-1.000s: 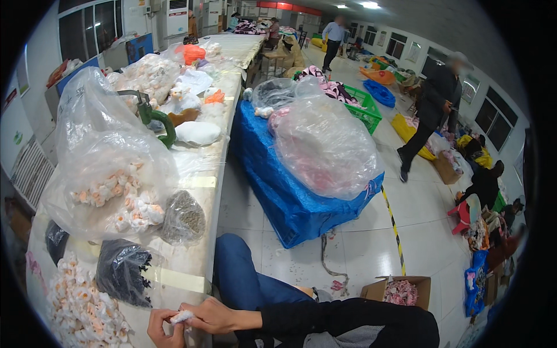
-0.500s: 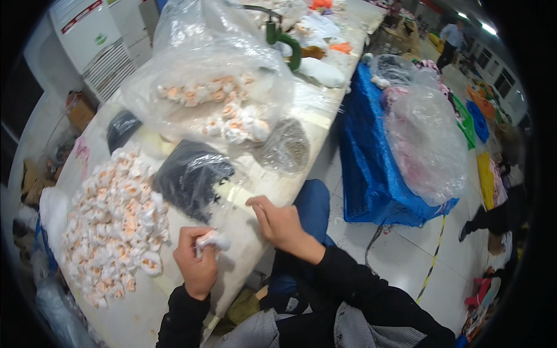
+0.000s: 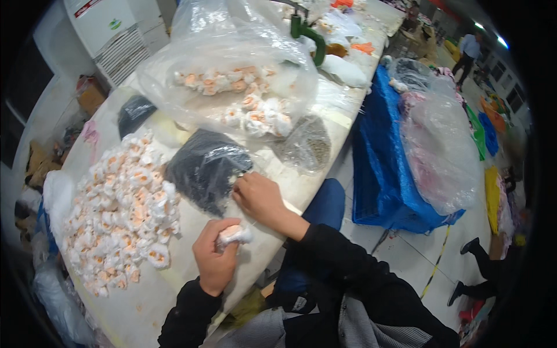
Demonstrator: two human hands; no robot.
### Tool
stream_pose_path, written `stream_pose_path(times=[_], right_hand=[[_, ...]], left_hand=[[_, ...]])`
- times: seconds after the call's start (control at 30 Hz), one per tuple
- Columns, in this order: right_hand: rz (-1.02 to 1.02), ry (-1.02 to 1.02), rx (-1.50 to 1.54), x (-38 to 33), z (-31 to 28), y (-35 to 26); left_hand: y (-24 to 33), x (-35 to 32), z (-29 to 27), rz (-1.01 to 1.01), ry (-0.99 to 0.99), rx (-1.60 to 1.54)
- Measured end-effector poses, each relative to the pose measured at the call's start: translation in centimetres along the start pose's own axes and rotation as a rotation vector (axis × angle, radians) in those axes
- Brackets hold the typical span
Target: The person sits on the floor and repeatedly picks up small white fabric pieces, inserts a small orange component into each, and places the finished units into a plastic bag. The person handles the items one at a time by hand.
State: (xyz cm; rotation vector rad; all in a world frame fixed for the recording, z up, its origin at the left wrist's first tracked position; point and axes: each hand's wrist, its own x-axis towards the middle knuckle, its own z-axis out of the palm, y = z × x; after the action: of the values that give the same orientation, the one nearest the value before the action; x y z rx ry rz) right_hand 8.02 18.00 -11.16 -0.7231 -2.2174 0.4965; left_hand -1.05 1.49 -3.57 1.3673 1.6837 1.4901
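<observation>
My left hand [image 3: 214,255] is closed around a small white-and-orange fluffy piece [image 3: 233,235] near the front edge of the pale table [image 3: 174,290]. My right hand [image 3: 259,197] rests on the table just right of it, fingers curled against a black plastic bag [image 3: 204,168]; whether it pinches anything I cannot tell. A heap of several similar white-and-orange pieces [image 3: 119,209] lies to the left of my hands.
A large clear bag of the same pieces [image 3: 232,87] stands behind. A small bag of dark bits [image 3: 307,148], another black bag [image 3: 134,111], a green tool [image 3: 310,37]. Right of the table are a blue sack [image 3: 383,168] with clear bags [image 3: 441,151]. People walk beyond.
The view has swung down from the room onto the table and my hands. My hands stay together at the table edge, the left still holding the fluffy piece.
</observation>
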Motion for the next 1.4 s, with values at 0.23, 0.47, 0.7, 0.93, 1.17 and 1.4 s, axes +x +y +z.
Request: stream_pose_path(times=[0.23, 0.47, 0.7, 0.93, 1.17, 1.4], right_hand=[[0.16, 0.151, 0.265, -0.3, -0.2, -0.1], [0.182, 0.191, 0.422, -2.6, -0.6, 1.3], [0.153, 0.182, 0.472, -4.1, -2.1, 0.8], [0.051, 0.155, 0.396, -4.6, -0.5, 1.5], [0.047, 0.128, 0.33, -4.7, -0.1, 1.5], [0.019, 0.096, 0.283, -4.7, 0.1, 1.6]], left_hand=[[-1.1, 0.2, 0.6, 0.113, -0.011, 0.063], [-1.4, -0.2, 0.9, 0.041, -0.079, 0.075], [-4.1, -0.9, 0.7, -0.008, -0.106, 0.019], [-5.0, -0.8, 0.6, -0.1, -0.145, -0.036], [-4.9, -0.8, 0.5, -0.023, -0.108, -0.019], [-3.9, -0.9, 0.8, -0.001, -0.106, -0.036]])
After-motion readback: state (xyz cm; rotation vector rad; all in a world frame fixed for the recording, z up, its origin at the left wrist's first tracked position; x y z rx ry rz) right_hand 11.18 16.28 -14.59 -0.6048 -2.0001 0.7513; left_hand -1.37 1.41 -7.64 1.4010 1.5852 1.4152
